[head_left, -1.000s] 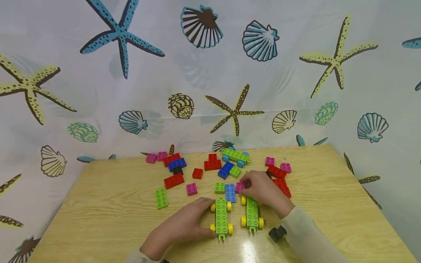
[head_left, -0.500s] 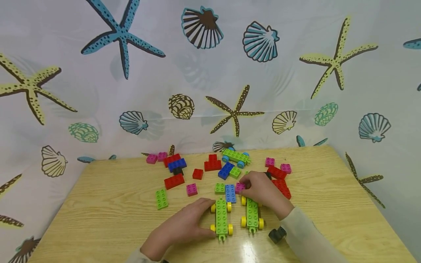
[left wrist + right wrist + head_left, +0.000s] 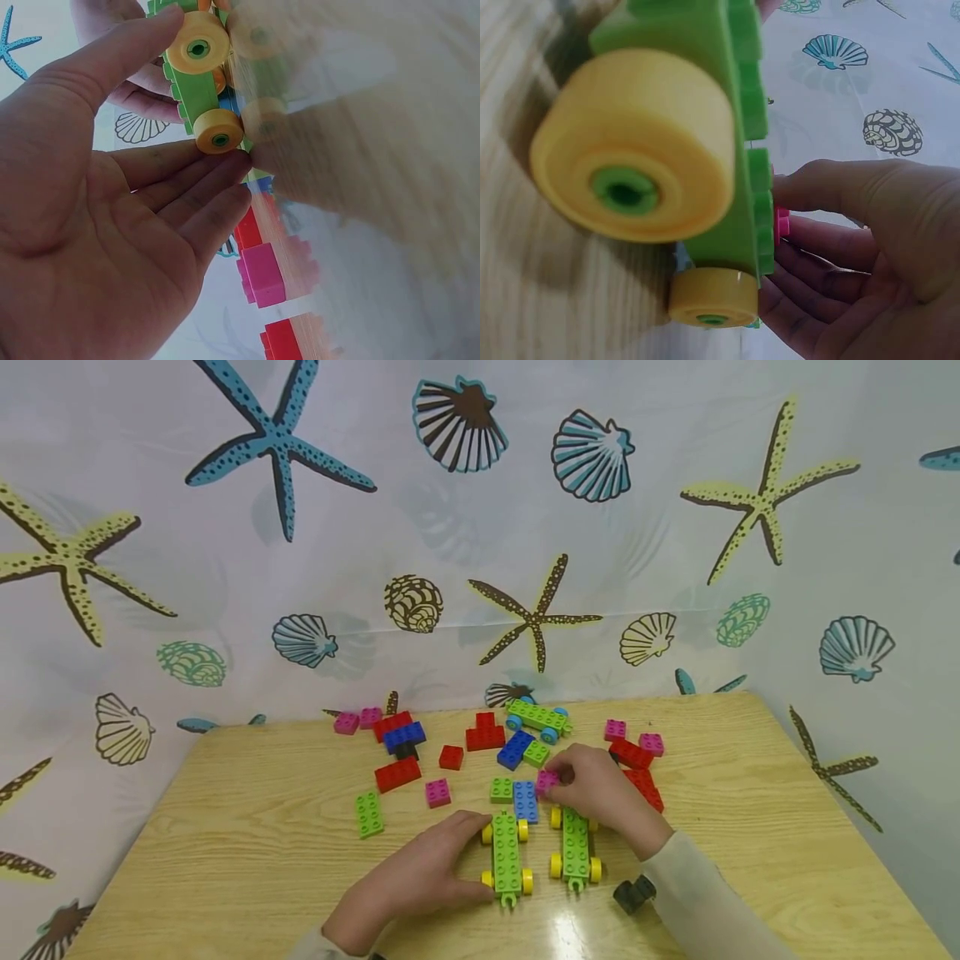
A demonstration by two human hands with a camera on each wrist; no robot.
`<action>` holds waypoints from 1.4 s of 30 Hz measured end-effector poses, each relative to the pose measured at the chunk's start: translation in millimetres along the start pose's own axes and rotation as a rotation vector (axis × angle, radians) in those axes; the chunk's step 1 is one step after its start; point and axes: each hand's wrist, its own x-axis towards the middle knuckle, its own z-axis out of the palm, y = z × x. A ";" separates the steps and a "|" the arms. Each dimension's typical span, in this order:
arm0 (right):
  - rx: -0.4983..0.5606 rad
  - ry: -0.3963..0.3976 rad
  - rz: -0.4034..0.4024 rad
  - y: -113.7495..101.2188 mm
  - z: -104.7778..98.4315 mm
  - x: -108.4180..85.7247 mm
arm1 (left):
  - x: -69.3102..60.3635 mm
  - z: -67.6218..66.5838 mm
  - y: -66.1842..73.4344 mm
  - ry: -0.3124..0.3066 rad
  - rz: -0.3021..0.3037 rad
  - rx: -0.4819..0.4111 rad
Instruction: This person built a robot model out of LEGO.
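My left hand (image 3: 420, 870) holds a green toy car base with yellow wheels (image 3: 507, 856) at its left side, the thumb at the near wheel and fingertips at the far one. The left wrist view shows that grip on the yellow wheels (image 3: 219, 132) closely. Between right thumb and fingers I pinch a pink brick (image 3: 545, 782), beside a light blue brick (image 3: 526, 802). That right hand (image 3: 600, 789) reaches over the far end of a second green car base (image 3: 576, 852). In the right wrist view this base hides part of the pink brick (image 3: 781, 223).
A green brick (image 3: 502, 790) lies left of the light blue one. Behind stand a blue-wheeled car base (image 3: 537, 715) and a red stepped stack (image 3: 485, 732). Red bricks (image 3: 642, 787) lie right of my hand, and a pink brick (image 3: 437, 792) to the left. A patterned cloth (image 3: 450, 543) hangs behind the table.
My right hand has shifted slightly away from me and up with the pink brick. The left-hand car base has moved very slightly right. Other bricks stay put.
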 end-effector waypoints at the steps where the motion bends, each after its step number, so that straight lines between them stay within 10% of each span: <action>1: 0.002 0.003 -0.012 -1.0 -0.7 -0.1 | -0.2 -0.1 -0.1 0.001 -0.002 -0.001; 42: -0.006 -0.153 -0.168 -45.5 8.6 -27.5 | -1.0 -1.9 -2.2 0.006 0.024 0.009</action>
